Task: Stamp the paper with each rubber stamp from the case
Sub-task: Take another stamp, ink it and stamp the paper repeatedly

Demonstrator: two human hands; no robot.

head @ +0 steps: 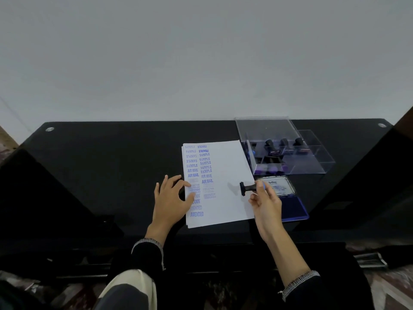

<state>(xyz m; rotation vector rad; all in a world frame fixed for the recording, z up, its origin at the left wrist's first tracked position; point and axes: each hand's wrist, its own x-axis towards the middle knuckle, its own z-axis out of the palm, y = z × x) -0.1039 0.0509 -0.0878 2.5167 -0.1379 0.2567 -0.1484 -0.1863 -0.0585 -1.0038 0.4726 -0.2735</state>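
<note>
The right hand (266,203) pinches a black rubber stamp (249,188) by the far end of its handle, thumb and fingertips closed round the knob while the other fingers curl loosely. The stamp lies on its side in the air, its flat base turned to the left, over the right part of the paper (225,184) and not touching it. It looks light and rigid, a small plastic thing that one pinch carries easily; the knob is the natural place to hold it, since the rubber face likely carries wet ink and would smear fingers. To print cleanly it probably needs turning base-down and pressing squarely.

The left hand (171,199) lies spread on the left edge of the paper, fingers relaxed and mostly straight, the fingertips pressing the sheet down over some of the prints; it grips nothing. The paper seems to be a thin stack, light and liable to slide on the glossy black table (111,153), so that steadying hand matters.

Two columns of blue prints fill the sheet's left side, reading SAMPLE, FRAGILE, AIR MAIL, AMENDED among others, some faint or blurred. Just right of the paper sits an open ink pad (290,206), its lid standing up. Beyond it, at the far right, the clear case (312,162) holds several more dark stamps, lid raised
</note>
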